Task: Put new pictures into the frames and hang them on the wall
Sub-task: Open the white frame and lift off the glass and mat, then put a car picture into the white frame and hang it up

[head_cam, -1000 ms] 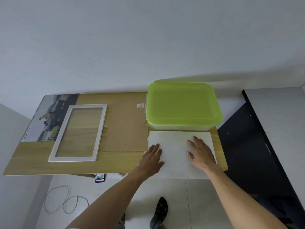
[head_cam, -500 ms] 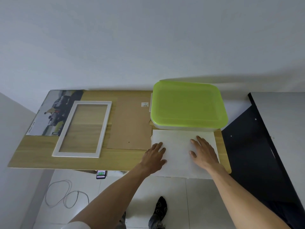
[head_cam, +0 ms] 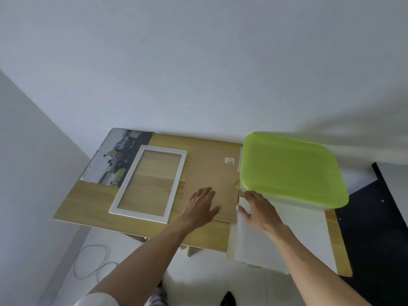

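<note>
A white picture frame [head_cam: 179, 168] with clear glass lies flat on the wooden table [head_cam: 88, 202]. Partly under its far left corner lies a printed picture [head_cam: 114, 157] of cars. To the frame's right lies a brown backing board [head_cam: 212, 173]. My left hand [head_cam: 202, 206] rests flat on the board's near part, fingers apart. A white sheet [head_cam: 293, 235] lies face down at the table's near right and overhangs the edge. My right hand [head_cam: 259, 208] lies on the sheet's far left corner, fingers spread, thumb at the sheet's left edge.
A clear plastic box with a green lid [head_cam: 289, 166] stands at the table's far right, touching the white sheet. A dark cabinet [head_cam: 382, 228] stands to the right of the table. A wall [head_cam: 198, 74] is behind. A cable [head_cam: 92, 261] lies on the floor below.
My left hand has moved off the white sheet onto the brown backing board. My right hand has shifted left to the sheet's far left corner. The view has swung left.
</note>
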`<state>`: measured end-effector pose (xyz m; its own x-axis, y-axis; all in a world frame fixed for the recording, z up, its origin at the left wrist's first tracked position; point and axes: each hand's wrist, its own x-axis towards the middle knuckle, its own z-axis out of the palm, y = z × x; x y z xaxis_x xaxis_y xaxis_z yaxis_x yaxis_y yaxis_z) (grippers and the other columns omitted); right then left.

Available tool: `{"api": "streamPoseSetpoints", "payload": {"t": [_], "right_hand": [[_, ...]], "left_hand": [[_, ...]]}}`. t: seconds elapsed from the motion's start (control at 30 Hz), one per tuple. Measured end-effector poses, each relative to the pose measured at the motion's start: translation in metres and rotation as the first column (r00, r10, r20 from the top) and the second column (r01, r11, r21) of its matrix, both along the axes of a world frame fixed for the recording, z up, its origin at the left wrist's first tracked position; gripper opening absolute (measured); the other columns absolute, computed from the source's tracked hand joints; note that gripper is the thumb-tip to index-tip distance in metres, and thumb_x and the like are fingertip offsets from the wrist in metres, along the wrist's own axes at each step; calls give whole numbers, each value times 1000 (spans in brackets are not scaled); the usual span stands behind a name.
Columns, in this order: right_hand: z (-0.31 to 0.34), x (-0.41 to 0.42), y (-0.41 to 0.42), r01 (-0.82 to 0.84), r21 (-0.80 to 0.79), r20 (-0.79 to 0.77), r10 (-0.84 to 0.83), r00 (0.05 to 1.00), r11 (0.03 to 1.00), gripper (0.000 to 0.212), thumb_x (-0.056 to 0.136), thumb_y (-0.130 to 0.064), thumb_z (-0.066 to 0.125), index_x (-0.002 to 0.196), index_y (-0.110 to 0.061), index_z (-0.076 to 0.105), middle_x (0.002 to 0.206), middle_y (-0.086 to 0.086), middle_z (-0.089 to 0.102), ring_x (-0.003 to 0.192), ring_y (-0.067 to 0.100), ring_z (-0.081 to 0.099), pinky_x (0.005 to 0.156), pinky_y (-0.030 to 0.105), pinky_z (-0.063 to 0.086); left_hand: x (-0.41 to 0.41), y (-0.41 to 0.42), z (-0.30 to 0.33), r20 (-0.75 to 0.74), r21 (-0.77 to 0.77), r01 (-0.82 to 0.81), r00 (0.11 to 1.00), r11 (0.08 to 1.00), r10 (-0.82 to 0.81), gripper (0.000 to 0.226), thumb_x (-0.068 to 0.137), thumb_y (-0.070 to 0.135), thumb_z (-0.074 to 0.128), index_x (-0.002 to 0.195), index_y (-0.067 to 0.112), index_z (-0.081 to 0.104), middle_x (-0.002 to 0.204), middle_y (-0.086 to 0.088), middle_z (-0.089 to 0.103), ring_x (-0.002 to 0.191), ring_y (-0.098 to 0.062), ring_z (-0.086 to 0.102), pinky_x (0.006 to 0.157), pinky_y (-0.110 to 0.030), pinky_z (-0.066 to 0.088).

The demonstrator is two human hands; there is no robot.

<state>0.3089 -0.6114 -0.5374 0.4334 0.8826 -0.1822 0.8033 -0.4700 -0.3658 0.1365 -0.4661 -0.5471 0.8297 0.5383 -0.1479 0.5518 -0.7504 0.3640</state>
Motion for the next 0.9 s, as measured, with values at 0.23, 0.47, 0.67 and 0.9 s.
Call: {"api": "streamPoseSetpoints", "payload": {"t": [0.23, 0.47, 0.67, 0.9], "right_hand": [[10, -61, 113, -107, 29, -14, 108, 994, 994, 51, 98, -49, 46, 139, -18, 50, 140, 1, 52, 124, 22, 53, 98, 36, 47], [11, -133, 229, -162, 26, -30, 163, 986, 986, 50, 98, -48, 46, 140, -19, 47, 143, -1, 48, 127, 21, 50, 100, 36, 46], [5, -199, 312, -273, -12, -15, 273, 962, 962, 55, 98, -48, 46, 146, -21, 42, 155, 1, 38, 140, 21, 37, 116, 35, 30], [-23, -265, 373, -459, -225, 36, 478, 878, 860, 66, 101, -50, 36, 156, -17, 21, 166, 3, 7, 153, 22, 7, 122, 45, 13]], "left_hand": [[-80, 115, 16, -13, 2, -190, 982, 982, 190, 58, 95, 45, 52, 140, 9, 43, 147, -7, 42, 135, -24, 38, 108, -38, 35], [-160, 228, 11, -62, 0, -343, 938, 939, 342, 53, 94, 45, 54, 134, 10, 48, 140, -7, 47, 129, -28, 44, 102, -42, 41], [-220, 293, 2, -91, 8, -429, 899, 903, 428, 56, 94, 40, 55, 141, 14, 42, 146, -7, 43, 133, -29, 40, 107, -43, 37], [-261, 342, -17, -207, -35, -546, 824, 837, 528, 69, 93, 47, 54, 147, 10, 28, 159, -14, 16, 145, -33, 18, 118, -45, 19]]}}
